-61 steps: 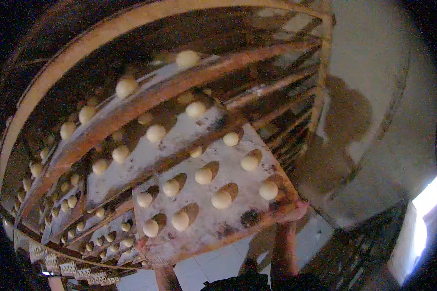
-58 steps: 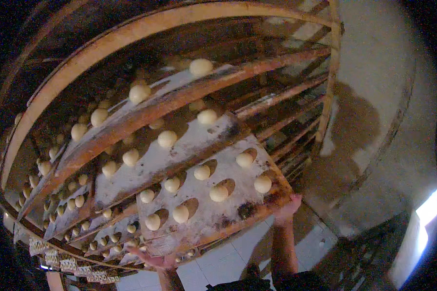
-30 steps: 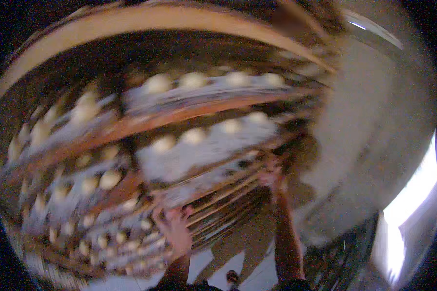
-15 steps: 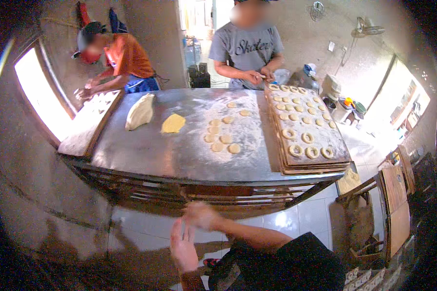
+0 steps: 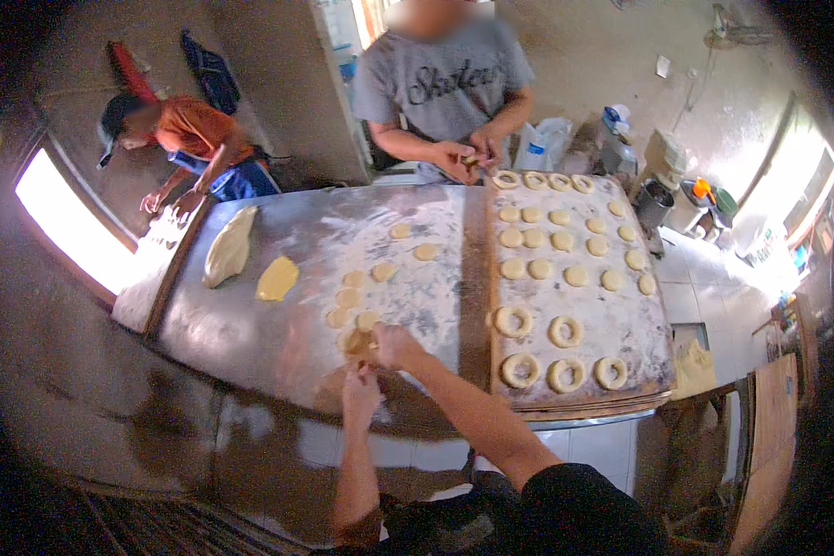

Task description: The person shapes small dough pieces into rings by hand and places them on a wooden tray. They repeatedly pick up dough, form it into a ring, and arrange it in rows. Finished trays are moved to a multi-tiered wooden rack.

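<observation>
Over the front edge of the metal table [image 5: 250, 347], both my hands are close together. My right hand [image 5: 398, 347] reaches in from the right, its fingers curled on a small flat dough disc, mostly hidden by the fingers. My left hand [image 5: 361, 394] comes up from below with its fingertips pinched at the same disc. Just beyond, several pale dough discs [image 5: 347, 297] lie on the floured part of the table. Farther left are a flat yellow piece [image 5: 277, 279] and a long slab of dough [image 5: 230, 246].
On the right, stacked trays [image 5: 579, 296] carry dough rings [image 5: 566, 375] and dough discs [image 5: 562, 241]. Across the table a person in grey [image 5: 445, 88] handles a small dough piece. At far left a person in orange [image 5: 199, 130] works over a floured board [image 5: 153, 269].
My hands have risen from below the table edge to the nearest dough discs and closed on one. My view has shifted closer to the table. The person in orange has drawn one hand back.
</observation>
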Available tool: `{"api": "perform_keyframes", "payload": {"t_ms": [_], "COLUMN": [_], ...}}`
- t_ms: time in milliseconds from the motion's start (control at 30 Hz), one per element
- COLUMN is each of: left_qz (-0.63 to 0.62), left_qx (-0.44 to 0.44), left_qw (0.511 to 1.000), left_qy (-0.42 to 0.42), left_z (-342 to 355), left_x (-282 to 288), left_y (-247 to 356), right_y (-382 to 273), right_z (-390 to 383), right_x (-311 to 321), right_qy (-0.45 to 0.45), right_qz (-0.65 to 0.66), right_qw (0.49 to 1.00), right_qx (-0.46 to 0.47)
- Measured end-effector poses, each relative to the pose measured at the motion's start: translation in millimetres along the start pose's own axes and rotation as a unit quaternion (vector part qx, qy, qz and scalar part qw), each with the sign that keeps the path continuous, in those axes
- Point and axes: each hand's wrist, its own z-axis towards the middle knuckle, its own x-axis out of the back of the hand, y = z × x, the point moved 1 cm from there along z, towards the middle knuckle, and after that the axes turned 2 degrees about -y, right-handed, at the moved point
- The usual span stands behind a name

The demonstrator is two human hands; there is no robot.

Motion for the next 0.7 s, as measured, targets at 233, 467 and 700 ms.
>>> {"api": "perform_keyframes", "payload": {"t_ms": [233,467,700], "left_qz": [-0.088,-0.084,-0.027], "left_qx": [-0.007,-0.054,-0.162], "left_qw": [0.995,0.990,0.986], "left_qy": [0.039,-0.097,0.008], "left_z": [-21.9,-12.6,14.7], "left_x": [-1.9,7.3,-19.8], "left_y": [82.7,146.4,143.1], "right_y": [-47.9,-58.2,-45.2], "right_z": [-82.4,-112.4,-102.1], "right_x": [92.8,127.8,132.3], "right_qy": [0.004,0.115,0.086], "right_qz": [0.162,0.021,0.277], "right_qw": [0.987,0.991,0.955], "right_qx": [-0.003,-0.060,0.054]}}
